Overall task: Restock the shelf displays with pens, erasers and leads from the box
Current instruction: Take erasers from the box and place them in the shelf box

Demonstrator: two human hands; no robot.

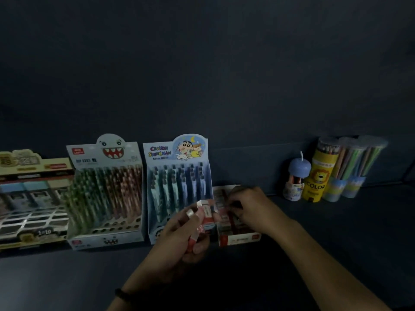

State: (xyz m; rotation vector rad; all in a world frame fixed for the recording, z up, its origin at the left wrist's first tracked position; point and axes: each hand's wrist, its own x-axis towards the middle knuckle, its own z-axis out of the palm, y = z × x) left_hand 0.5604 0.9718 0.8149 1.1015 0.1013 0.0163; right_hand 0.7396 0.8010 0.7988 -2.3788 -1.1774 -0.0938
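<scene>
My left hand [179, 241] grips a small stack of red-and-white erasers [199, 221] in front of the shelf. Just to its right, my right hand [253, 207] reaches into a low red-and-white eraser display box [238, 237], its fingers curled over the erasers inside; what it pinches is blurred. To the left of that box stand a blue cartoon pen display [177, 182] and a monster-face pen display [105, 189], both holding several pens.
A cream display box [31, 198] sits at the far left. Right of the eraser box stand a small blue-capped tube [296, 178], a yellow lion pencil tube [318, 173] and clear tubes of pencils [350, 167]. The shelf's dark back wall rises behind.
</scene>
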